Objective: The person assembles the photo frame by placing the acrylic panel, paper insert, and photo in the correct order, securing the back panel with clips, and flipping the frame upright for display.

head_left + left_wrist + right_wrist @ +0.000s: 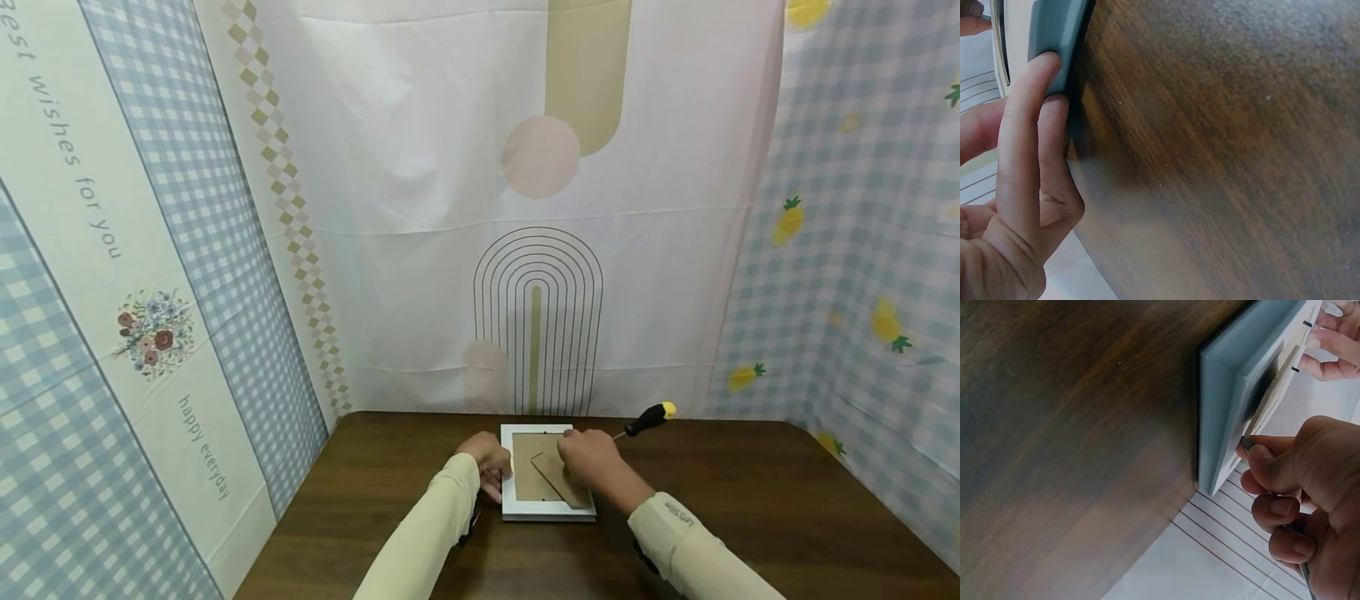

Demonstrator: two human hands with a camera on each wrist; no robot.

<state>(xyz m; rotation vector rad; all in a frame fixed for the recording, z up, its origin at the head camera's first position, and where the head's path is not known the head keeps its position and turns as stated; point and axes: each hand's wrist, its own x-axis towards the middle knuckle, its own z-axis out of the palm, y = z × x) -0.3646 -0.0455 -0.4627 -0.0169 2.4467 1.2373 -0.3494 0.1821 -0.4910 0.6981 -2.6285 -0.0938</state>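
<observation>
A white picture frame (507, 492) lies back side up on the brown table. My left hand (486, 462) grips its left side, with fingertips (1054, 65) against the outer edge. My right hand (596, 460) curls round a screwdriver (648, 419) whose black and yellow handle sticks out to the upper right. In the right wrist view its metal tip (1247, 444) shows by the thumb, at the edge of the brown backing board (528, 479). The board (1275, 394) is tilted, its near right side raised out of the frame. The right fingertips touch that raised edge.
The wooden table (375, 500) extends to both sides of the frame. Behind it hangs a white patterned cloth (405, 292), with blue checked cloths on the left (172, 150) and right (862, 275). Small dark tabs (1295, 369) stand along the frame's inner rim.
</observation>
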